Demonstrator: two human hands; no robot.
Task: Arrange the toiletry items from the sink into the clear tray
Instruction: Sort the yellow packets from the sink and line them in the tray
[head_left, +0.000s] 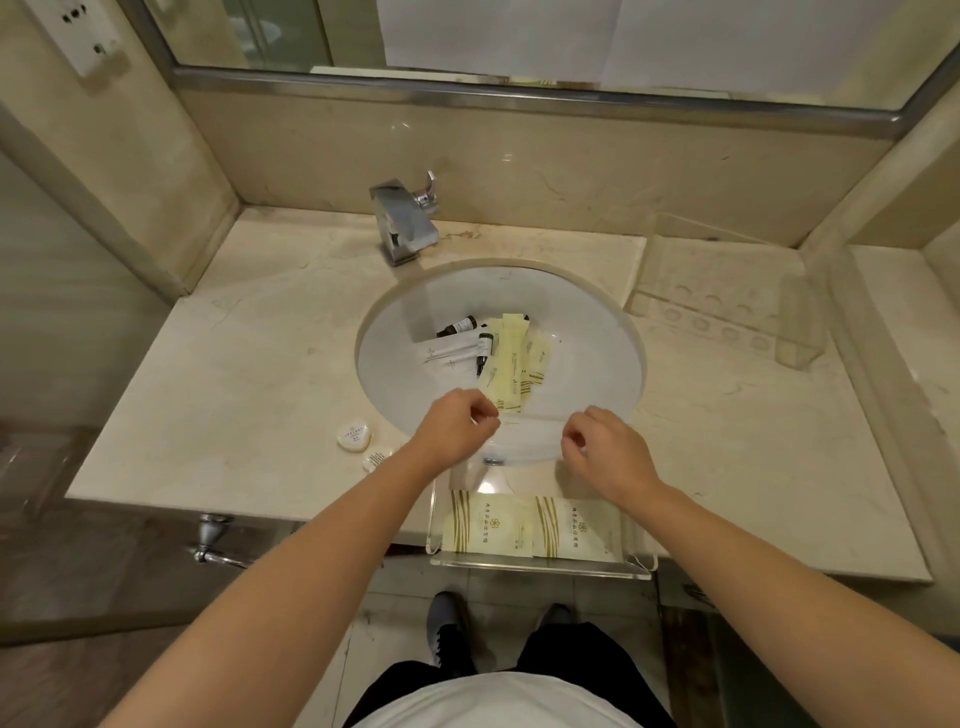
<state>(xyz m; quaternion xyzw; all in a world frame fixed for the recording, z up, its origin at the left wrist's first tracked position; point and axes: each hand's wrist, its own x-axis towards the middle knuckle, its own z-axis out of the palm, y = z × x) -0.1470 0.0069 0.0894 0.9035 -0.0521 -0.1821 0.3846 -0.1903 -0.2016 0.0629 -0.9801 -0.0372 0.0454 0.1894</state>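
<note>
Hands (530, 436) curled, sachets (511, 364) just beyond

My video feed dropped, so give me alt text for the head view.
Both hands, left hand and right hand, hover loosely curled above the sink, which holds packets and small bottles. Two cream packets lie in the clear tray.

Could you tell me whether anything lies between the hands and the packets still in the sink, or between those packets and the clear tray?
Nothing visible does. The left hand and right hand hover over the sink's near rim, just short of the yellow packets. The clear tray sits directly below at the counter edge, holding two packets, its back part bare.
</note>
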